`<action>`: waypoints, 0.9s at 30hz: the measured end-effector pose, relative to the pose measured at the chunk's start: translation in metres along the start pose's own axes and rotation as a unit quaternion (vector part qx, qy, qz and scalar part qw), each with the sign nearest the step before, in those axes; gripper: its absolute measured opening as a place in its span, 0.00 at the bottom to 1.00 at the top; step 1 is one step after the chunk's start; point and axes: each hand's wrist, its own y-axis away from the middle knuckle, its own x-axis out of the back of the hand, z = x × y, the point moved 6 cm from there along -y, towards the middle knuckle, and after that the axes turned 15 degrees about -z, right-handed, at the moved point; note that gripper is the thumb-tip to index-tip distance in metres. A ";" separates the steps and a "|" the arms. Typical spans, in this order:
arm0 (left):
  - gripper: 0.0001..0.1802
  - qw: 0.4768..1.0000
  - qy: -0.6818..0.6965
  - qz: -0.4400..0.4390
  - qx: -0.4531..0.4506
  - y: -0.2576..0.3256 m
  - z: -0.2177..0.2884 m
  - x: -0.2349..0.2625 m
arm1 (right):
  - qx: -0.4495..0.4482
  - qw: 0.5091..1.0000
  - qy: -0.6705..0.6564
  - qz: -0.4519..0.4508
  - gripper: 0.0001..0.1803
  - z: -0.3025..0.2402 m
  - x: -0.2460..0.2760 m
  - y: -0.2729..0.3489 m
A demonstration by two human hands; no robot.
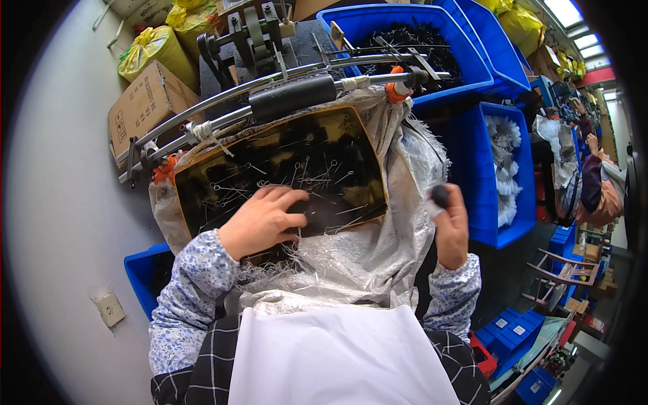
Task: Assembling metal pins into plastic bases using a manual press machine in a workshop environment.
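Observation:
My left hand (263, 221) reaches over the near edge of a shallow yellowish tray (379, 152) with dark stains. Its fingers are bent but apart, and nothing shows in them. Thin metal wire pins with looped ends (314, 177) lie scattered in the tray, just beyond the fingertips. To the right of the tray, my right hand (452, 233) is closed on a small black and white piece (437, 198), smeared by motion. Its kind cannot be made out. White woven sacking (344, 266) drapes around the tray and over its near side.
Metal rods with a black sleeve (292, 96) cross behind the tray, below a bench machine (253, 40). A blue bin (472, 84) of black pieces stands behind at the right. Another blue bin (474, 202) holds white bristly pieces. A cardboard box (145, 104) stands left; a co-worker (597, 182) is far right.

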 end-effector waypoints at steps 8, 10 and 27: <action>0.18 0.990 0.135 0.024 0.029 -0.001 -0.027 0.002 | -0.080 0.920 0.346 -0.166 0.24 0.048 -0.065 0.008; 0.16 0.981 0.179 0.010 0.072 0.011 -0.036 -0.003 | -0.089 0.906 0.345 -0.228 0.25 0.050 -0.085 -0.011; 0.10 0.975 -0.216 -0.019 -0.043 0.016 0.053 -0.022 | 0.017 0.909 0.360 -0.208 0.22 0.064 -0.109 -0.055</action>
